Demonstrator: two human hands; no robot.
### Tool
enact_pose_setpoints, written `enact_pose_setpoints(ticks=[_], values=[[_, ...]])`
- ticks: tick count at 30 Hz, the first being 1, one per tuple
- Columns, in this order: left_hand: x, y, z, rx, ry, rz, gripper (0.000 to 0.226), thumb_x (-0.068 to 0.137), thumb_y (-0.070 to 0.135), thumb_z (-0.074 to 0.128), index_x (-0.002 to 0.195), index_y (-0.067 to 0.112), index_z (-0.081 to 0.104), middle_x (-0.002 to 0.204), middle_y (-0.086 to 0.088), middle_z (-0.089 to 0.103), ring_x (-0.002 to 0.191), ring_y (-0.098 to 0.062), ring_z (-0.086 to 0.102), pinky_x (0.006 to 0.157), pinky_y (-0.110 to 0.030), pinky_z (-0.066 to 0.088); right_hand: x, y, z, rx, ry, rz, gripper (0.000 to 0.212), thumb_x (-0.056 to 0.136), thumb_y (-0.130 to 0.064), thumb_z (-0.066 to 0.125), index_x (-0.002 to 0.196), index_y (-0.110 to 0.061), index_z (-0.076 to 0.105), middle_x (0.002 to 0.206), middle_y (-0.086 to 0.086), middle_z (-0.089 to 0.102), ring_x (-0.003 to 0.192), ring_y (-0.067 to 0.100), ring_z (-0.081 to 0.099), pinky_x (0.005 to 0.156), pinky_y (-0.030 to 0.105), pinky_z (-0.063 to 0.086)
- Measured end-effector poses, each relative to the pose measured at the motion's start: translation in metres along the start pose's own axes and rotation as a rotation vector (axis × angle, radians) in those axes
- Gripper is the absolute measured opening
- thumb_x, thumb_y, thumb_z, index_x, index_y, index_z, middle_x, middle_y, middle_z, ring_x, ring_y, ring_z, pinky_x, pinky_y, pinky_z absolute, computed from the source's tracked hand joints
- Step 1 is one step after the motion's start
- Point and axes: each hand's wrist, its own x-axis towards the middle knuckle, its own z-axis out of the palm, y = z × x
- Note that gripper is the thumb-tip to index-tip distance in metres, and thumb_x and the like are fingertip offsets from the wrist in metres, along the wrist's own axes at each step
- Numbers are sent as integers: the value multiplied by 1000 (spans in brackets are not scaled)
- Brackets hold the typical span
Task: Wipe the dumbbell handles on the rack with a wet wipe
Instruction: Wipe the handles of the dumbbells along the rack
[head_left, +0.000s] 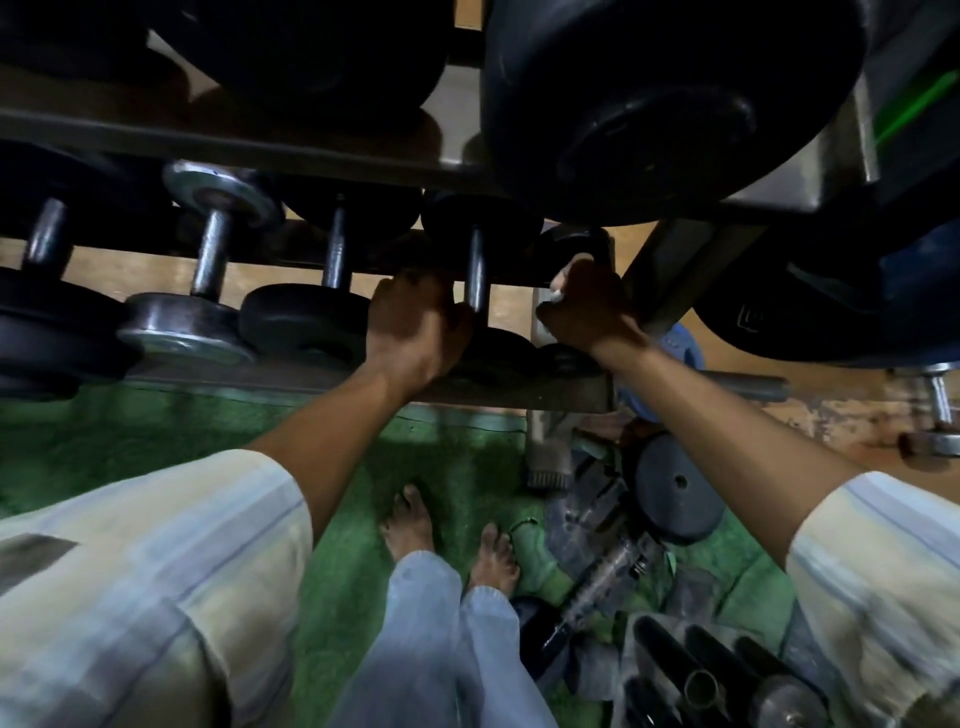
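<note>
Several dumbbells lie side by side on the lower shelf of the rack, handles pointing away from me. My left hand rests on the near black head of a small dumbbell, its fingers curled beside that dumbbell's steel handle. My right hand is closed round the handle of the last small dumbbell at the shelf's right end, hiding it. A bit of white wet wipe shows between its fingers. Further left stand a black dumbbell handle and a chrome dumbbell.
Large black dumbbell heads on the upper shelf hang close above my hands. The rack's upright post stands just right of my right hand. Loose weight plates, bars and a grey tray lie on the green mat at lower right, beside my bare feet.
</note>
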Motion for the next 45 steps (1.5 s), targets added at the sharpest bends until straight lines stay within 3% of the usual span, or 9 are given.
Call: enact_pose_setpoints(ticks=[4, 8, 13, 18, 21, 29, 34, 38, 45], values=[[10, -10, -27, 245, -53, 93, 71, 76, 42, 41, 134, 4, 57, 118, -19, 66, 107, -38, 62, 91, -40, 50, 7, -25, 13, 222, -94, -6, 29, 70, -13, 84, 79, -17, 57, 80, -3, 59, 81, 18, 59, 71, 31, 44], [20, -35, -49, 366, -99, 19, 43, 83, 39, 62, 119, 15, 68, 110, -17, 71, 104, -37, 65, 83, -38, 49, 6, -55, 18, 198, -272, -64, 28, 74, -34, 85, 71, -10, 72, 73, 1, 69, 72, 17, 67, 72, 34, 56], [29, -81, -64, 351, -178, -150, 54, 89, 62, 50, 108, 16, 71, 122, -17, 64, 112, -36, 60, 86, -39, 48, 8, -78, 13, 91, -332, 53, 31, 71, -34, 75, 51, -15, 60, 55, 2, 60, 55, 19, 58, 54, 25, 42], [37, -85, -65, 282, -250, -151, 46, 92, 58, 50, 104, 18, 70, 120, -14, 66, 111, -35, 61, 78, -36, 37, 13, -75, 10, -9, -377, -10, 28, 74, -36, 77, 62, -13, 68, 56, -1, 65, 56, 15, 62, 54, 25, 49], [43, -90, -64, 227, -309, -196, 54, 87, 63, 50, 110, 18, 69, 116, -12, 68, 105, -35, 63, 76, -35, 40, 17, -65, 12, -53, -388, -52, 22, 73, -37, 83, 74, -17, 75, 73, 2, 73, 73, 18, 71, 70, 34, 60], [40, -86, -66, 168, -262, -257, 49, 83, 58, 56, 109, 19, 70, 112, -10, 69, 102, -35, 64, 79, -37, 45, 12, -47, 27, 6, -250, -16, 15, 85, -21, 76, 86, -7, 78, 84, 12, 72, 83, 25, 68, 57, 25, 41], [40, -86, -67, 134, -228, -255, 43, 79, 52, 58, 100, 18, 72, 103, -9, 70, 95, -34, 65, 73, -34, 41, 10, -51, 14, 78, -375, -19, 40, 82, -46, 80, 78, -7, 74, 73, 10, 68, 66, 22, 63, 57, 26, 42], [42, -85, -65, 108, -219, -243, 50, 72, 56, 53, 97, 17, 72, 101, -10, 71, 93, -34, 66, 77, -37, 51, 7, -49, 9, 230, -420, 59, 34, 73, -40, 87, 86, -10, 78, 83, 7, 73, 81, 29, 69, 75, 41, 57], [39, -86, -64, 108, -190, -271, 45, 74, 49, 59, 102, 16, 72, 108, -13, 72, 98, -36, 67, 82, -40, 54, 5, -53, 29, 397, -341, -57, 28, 65, -32, 95, 85, -17, 84, 81, -3, 79, 86, 13, 74, 90, 36, 58]])
